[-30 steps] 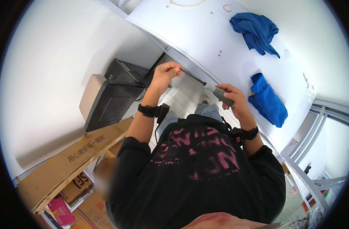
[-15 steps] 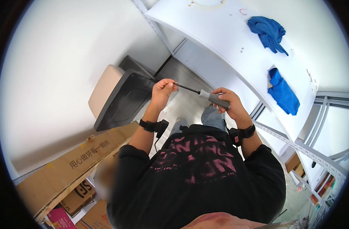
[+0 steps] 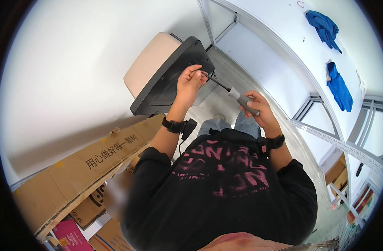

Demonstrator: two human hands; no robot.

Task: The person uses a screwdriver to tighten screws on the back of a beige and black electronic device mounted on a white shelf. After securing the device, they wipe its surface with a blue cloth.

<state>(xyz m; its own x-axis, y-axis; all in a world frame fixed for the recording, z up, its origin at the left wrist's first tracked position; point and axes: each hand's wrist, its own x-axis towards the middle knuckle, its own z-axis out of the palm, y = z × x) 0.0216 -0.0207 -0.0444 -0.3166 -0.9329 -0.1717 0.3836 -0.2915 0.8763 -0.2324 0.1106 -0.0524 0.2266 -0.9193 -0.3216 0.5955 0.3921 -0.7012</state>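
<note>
Nearest, the wearer's black shirt (image 3: 225,184) with pink lettering fills the lower middle; past it, dark wrist straps (image 3: 174,125) on both forearms. Hands are raised in front of the body, well apart from each other, joined only by a grey-handled screwdriver (image 3: 243,100). The right hand (image 3: 261,109) has fingers and thumb closed round the rear of the handle; the left hand (image 3: 189,83) pinches the far end of the dark shaft between thumb and fingertips (the very tip is covered, so whether a loose bit sits there I cannot tell). Screwdriver hangs in mid-air, slanting down from left to right across the view, touching nothing but the two hands. Step in hand, by my reading: handling the shaft end while the handle is steadied. The next move would seem to call for a firm right grip and a straight pull, push or release by the left fingers, in line with the shaft. Beyond and below: jeans (image 3: 248,124) and pale floor. Off left, a long cardboard box (image 3: 78,169) and a beige-and-black chair-like piece (image 3: 170,79), partly behind the left hand. Farther, upper right, a white table (image 3: 289,31) bears two blue cloths (image 3: 340,88).
</note>
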